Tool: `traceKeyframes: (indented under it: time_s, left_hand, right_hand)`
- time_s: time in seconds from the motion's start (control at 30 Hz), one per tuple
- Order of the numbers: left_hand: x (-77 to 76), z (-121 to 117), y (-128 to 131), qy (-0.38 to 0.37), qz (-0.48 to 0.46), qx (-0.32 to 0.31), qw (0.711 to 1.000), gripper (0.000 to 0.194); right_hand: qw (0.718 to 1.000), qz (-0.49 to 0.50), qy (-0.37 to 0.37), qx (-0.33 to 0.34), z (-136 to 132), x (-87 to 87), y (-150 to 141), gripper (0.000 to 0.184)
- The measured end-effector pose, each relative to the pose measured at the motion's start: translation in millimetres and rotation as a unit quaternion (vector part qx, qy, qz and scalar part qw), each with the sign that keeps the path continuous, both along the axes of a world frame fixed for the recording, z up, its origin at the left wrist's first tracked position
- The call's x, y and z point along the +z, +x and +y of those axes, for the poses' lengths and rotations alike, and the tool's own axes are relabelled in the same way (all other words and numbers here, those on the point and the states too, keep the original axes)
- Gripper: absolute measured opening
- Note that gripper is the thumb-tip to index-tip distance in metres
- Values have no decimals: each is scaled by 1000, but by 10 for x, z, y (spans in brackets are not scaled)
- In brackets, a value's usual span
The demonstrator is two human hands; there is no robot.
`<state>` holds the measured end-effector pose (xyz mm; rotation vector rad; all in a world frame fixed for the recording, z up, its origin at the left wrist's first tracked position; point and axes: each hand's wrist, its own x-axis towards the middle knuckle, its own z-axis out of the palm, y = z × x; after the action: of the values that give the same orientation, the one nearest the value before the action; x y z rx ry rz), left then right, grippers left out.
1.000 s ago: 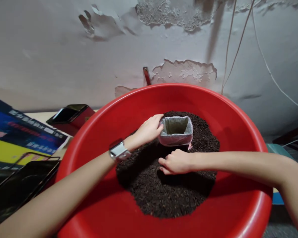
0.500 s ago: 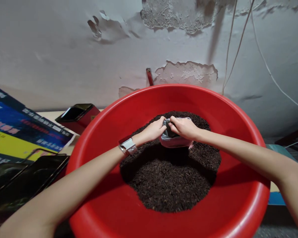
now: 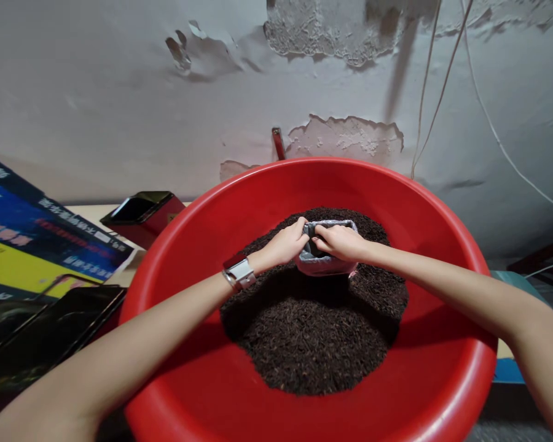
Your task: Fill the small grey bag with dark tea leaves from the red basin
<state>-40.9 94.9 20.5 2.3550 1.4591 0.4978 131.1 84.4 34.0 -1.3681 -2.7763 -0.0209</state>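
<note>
A small box-shaped container (image 3: 321, 267) with a clear plastic lining folded over its rim stands on a mound of dark, loose tea leaves (image 3: 320, 347). The leaves lie in a large red plastic basin (image 3: 203, 239). My left hand (image 3: 286, 242), with a pale watch on the wrist, grips the container's left rim between thumb and fingers. Over the opening, my right hand (image 3: 341, 242) is closed, its fingers curled down into the mouth. What those fingers hold, if anything, is hidden. The container's inside looks dark.
Left of the basin stands an open dark-red tin (image 3: 142, 215). Nearer lie dark shiny trays or tins (image 3: 50, 331) and a printed blue-and-yellow sheet (image 3: 41, 239). Behind is a peeling wall (image 3: 120, 110) with hanging cords (image 3: 426, 92).
My right hand has shifted slightly downward into the container's mouth, and more of the lined far rim shows. My left hand keeps its hold on the rim.
</note>
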Motion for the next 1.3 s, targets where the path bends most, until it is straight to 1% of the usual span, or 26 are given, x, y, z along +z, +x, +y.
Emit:
traceKeyframes:
  time_s: [0.23, 0.5, 0.7, 0.93, 1.3]
  left_hand:
    - [-2, -3, 4, -2, -2, -2, 1000, 18]
    - [22, -31, 16, -2, -10, -5, 1000, 18]
    - [20, -35, 19, -1, -15, -9, 1000, 19]
    - [14, -32, 21, -1, -14, -7, 1000, 17]
    - [15, -38, 18, 1, -18, -8, 1000, 18]
  right_hand:
    - [1000, 6, 14, 10, 6, -11, 2, 36]
    - [1000, 4, 3, 15, -1, -5, 5, 37]
    - [999, 10, 9, 29, -12, 1, 11, 35]
    - [1000, 2, 0, 27, -30, 30, 6, 34]
    - [1000, 0, 0, 29, -19, 15, 12, 32]
